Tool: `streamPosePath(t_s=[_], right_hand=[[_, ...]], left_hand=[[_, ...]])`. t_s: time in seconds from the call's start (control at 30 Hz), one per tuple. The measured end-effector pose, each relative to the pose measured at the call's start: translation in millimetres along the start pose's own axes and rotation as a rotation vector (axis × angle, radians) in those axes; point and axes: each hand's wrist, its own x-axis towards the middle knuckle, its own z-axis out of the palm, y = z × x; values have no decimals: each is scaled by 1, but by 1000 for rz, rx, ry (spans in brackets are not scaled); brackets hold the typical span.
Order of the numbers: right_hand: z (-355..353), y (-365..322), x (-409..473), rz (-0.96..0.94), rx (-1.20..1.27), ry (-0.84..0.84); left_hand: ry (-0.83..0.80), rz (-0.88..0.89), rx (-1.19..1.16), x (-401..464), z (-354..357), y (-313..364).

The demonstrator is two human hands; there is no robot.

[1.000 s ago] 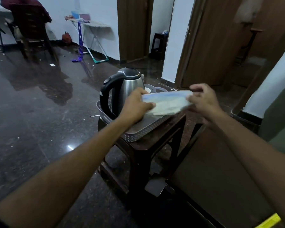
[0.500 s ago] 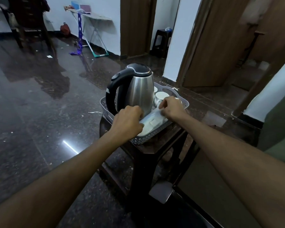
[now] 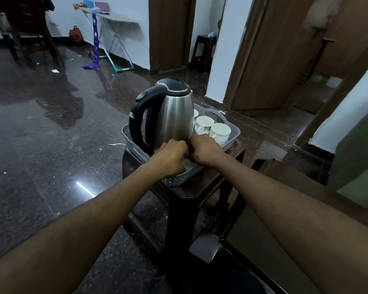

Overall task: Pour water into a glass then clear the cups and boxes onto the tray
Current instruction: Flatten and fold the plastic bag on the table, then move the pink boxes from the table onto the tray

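A grey plastic tray (image 3: 235, 130) sits on a dark brown stool (image 3: 187, 192). On the tray stand a steel kettle (image 3: 174, 122) with a black handle and white cups (image 3: 220, 132) at its right. My left hand (image 3: 170, 158) and my right hand (image 3: 204, 150) are side by side over the tray's near edge, knuckles up, fingers curled down. A pale flat box (image 3: 189, 163) shows only as a sliver under them; the hands hide the rest. Whether the fingers still grip it I cannot tell.
Dark polished floor (image 3: 40, 145) spreads to the left. A folding ironing table (image 3: 113, 20) and a chair stand by the far wall. A small stool (image 3: 204, 52) sits in a doorway; wooden doors (image 3: 270, 56) are at the right. A dark surface lies at my right forearm.
Both hands brought the pale box down from above the tray into its near end and drew together over it. The view moved closer to the stool.
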Motion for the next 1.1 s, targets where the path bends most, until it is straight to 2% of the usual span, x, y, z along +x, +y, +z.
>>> streamPosePath(t_s=[0.23, 0.57, 0.63, 0.7, 0.8, 0.87, 1.0, 1.1], right_hand=[[-5, 6, 5, 50, 9, -89], [-7, 7, -2, 76, -57, -13], [-15, 7, -15, 27, -40, 67], [-24, 12, -32, -32, -20, 226], [-36, 32, -71, -143, -43, 415], [-41, 55, -103, -166, -79, 446], [-52, 112, -172, -84, -149, 438], [-60, 157, -225, 17, -192, 428]], left_hand=[[-80, 1, 30, 9, 4, 0], [-184, 9, 73, 8, -6, 6], [-132, -9, 62, 2, -11, 12], [41, -35, 33, -5, -18, 23], [281, 9, -13, -17, -28, 59], [342, 104, -77, -25, -30, 94], [269, 278, -128, -31, -13, 175], [203, 330, -153, -37, 12, 239]])
